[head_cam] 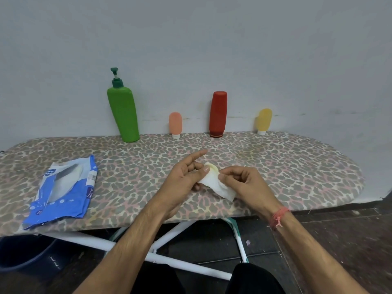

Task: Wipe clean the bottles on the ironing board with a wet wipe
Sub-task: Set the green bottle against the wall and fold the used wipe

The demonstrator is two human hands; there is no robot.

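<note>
A dark blue bucket point(25, 255) sits on the dark floor point(350, 230) at near left; a pale grey wall point(191, 39) stands behind

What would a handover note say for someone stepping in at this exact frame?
Left hand: pinches one end of the wipe, index finger straight.
Right hand: pinches the other end; the wipe is bunched between both hands, above the board.
Bottles stand along the board's far edge by the wall: green, pink, red, yellow.
Wipe pack lies on the board, left.
Done: wipe taken out.
Left: no bottle is in hand; all four seemingly need wiping.
</note>
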